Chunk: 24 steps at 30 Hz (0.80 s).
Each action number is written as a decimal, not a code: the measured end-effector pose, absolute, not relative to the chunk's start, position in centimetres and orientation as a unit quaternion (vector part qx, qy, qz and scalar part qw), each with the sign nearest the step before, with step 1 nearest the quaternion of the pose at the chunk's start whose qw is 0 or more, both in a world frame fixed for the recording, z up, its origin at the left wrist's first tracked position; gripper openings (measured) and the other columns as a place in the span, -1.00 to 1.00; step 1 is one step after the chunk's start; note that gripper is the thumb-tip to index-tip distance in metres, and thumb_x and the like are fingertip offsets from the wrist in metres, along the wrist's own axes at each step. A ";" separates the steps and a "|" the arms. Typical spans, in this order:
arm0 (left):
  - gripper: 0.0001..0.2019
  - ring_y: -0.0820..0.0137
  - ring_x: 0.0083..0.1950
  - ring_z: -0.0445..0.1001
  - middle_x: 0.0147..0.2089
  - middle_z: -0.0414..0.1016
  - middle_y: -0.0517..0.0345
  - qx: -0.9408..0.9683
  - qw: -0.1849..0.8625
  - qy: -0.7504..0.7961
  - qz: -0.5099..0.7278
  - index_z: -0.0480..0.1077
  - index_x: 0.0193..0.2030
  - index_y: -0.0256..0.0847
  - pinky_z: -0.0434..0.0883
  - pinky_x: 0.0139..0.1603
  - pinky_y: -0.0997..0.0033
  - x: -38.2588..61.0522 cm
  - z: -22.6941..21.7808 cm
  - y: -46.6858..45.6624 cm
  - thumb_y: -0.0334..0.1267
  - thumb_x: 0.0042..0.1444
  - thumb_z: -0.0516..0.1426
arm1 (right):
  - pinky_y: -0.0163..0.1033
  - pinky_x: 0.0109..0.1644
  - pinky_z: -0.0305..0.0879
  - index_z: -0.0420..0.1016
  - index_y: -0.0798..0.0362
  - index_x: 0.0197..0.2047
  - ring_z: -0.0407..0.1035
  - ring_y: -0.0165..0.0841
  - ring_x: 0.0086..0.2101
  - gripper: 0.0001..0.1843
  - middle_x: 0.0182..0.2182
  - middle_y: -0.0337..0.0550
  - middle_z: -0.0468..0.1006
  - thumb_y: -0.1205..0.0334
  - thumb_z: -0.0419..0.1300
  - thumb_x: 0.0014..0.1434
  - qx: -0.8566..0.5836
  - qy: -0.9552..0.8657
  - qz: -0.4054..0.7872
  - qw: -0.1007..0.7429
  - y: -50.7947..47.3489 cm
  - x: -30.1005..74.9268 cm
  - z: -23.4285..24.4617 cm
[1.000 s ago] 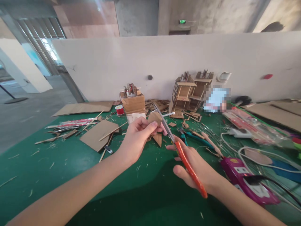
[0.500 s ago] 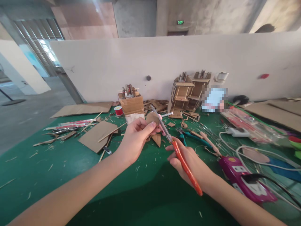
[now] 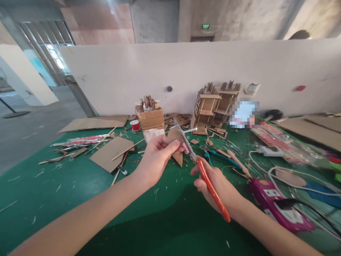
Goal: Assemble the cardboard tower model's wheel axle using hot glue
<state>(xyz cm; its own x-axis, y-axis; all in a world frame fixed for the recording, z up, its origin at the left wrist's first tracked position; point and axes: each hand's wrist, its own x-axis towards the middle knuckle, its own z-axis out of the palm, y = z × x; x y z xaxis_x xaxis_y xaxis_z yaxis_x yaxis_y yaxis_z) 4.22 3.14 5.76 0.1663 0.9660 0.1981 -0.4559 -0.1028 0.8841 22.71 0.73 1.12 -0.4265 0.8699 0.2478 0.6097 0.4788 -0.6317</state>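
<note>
My left hand (image 3: pixel 157 158) pinches a small rounded piece of brown cardboard (image 3: pixel 174 135) above the green table (image 3: pixel 66 188). My right hand (image 3: pixel 218 186) is wrapped round the orange handles of a pair of scissors (image 3: pixel 198 165). The metal blades run up and left against the right edge of the cardboard piece. A triangular cardboard offcut (image 3: pixel 178 158) lies on the table just below the hands.
Cardboard sheets (image 3: pixel 112 152), sticks and scraps litter the left and back. A cardboard box (image 3: pixel 150 117), a red spool (image 3: pixel 135 124) and cardboard models (image 3: pixel 213 105) stand by the white wall. Teal pliers (image 3: pixel 220 156), a purple power strip (image 3: pixel 277 206) and white cables lie at the right.
Both hands stay almost in place. The scissors' blades have worked slightly against the cardboard piece, and my right hand has shifted a little on the handles.
</note>
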 end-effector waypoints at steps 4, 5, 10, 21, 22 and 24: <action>-0.83 0.54 -0.37 0.48 -0.43 0.51 0.26 0.465 0.609 0.267 0.584 0.37 -0.49 -0.23 0.42 -0.12 0.46 4.3 5.7 3.1 -0.31 0.02 0.28 | -0.20 -0.44 0.29 0.23 0.10 -0.01 0.39 -0.26 -0.57 -0.11 -0.52 -0.13 0.50 -0.53 -0.29 0.03 -0.469 -0.808 0.230 0.272 0.7 22.6 1.2; -0.83 0.54 -0.38 0.47 -0.44 0.50 0.27 0.465 0.610 0.264 0.584 0.37 -0.49 -0.23 0.42 -0.13 0.47 4.3 5.7 3.1 -0.32 0.02 0.28 | -0.19 -0.44 0.29 0.23 0.10 -0.02 0.39 -0.26 -0.57 -0.11 -0.53 -0.14 0.49 -0.53 -0.29 0.03 -0.468 -0.809 0.230 0.271 0.7 22.6 1.1; -0.83 0.54 -0.39 0.47 -0.46 0.49 0.27 0.470 0.609 0.283 0.573 0.35 -0.48 -0.23 0.42 -0.19 0.48 4.0 6.0 3.0 -0.32 0.03 0.27 | -0.13 -0.30 0.38 0.17 0.16 0.09 0.50 -0.17 -0.41 -0.18 -0.36 0.00 0.56 -0.43 -0.23 0.16 -0.414 -0.830 0.231 0.292 0.8 23.0 0.9; -0.79 0.45 -0.36 0.50 -0.45 0.51 0.19 0.532 0.564 0.346 0.529 0.31 -0.45 -0.24 0.44 -0.28 0.42 2.7 6.5 3.6 -0.26 0.03 0.28 | -0.13 -0.33 0.38 0.18 0.15 0.15 0.51 -0.13 -0.38 -0.05 -0.35 0.02 0.56 -0.50 -0.30 0.09 -0.439 -0.827 0.213 0.280 0.7 23.0 0.9; -0.79 0.46 -0.36 0.50 -0.45 0.51 0.20 0.532 0.567 0.339 0.529 0.31 -0.45 -0.25 0.44 -0.27 0.43 2.7 6.5 3.7 -0.26 0.03 0.27 | -0.14 -0.36 0.36 0.20 0.15 0.12 0.49 -0.17 -0.45 -0.04 -0.41 -0.02 0.54 -0.52 -0.31 0.06 -0.454 -0.819 0.226 0.269 0.8 23.0 0.9; -0.78 0.49 -0.36 0.49 -0.43 0.51 0.22 0.531 0.574 0.324 0.533 0.30 -0.46 -0.25 0.44 -0.26 0.45 2.8 6.4 3.7 -0.28 0.04 0.27 | -0.16 -0.40 0.32 0.20 0.15 0.09 0.43 -0.20 -0.54 -0.02 -0.52 -0.12 0.50 -0.55 -0.32 0.02 -0.479 -0.808 0.237 0.249 0.9 22.9 0.8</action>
<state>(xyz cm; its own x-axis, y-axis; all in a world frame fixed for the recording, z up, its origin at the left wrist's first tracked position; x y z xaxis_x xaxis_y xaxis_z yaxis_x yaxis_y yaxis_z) 2.76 3.66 6.45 0.2222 0.9556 0.1937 -0.2677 -0.1313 0.9545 22.86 0.90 0.82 -0.4176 0.8916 0.1752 0.6561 0.4293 -0.6207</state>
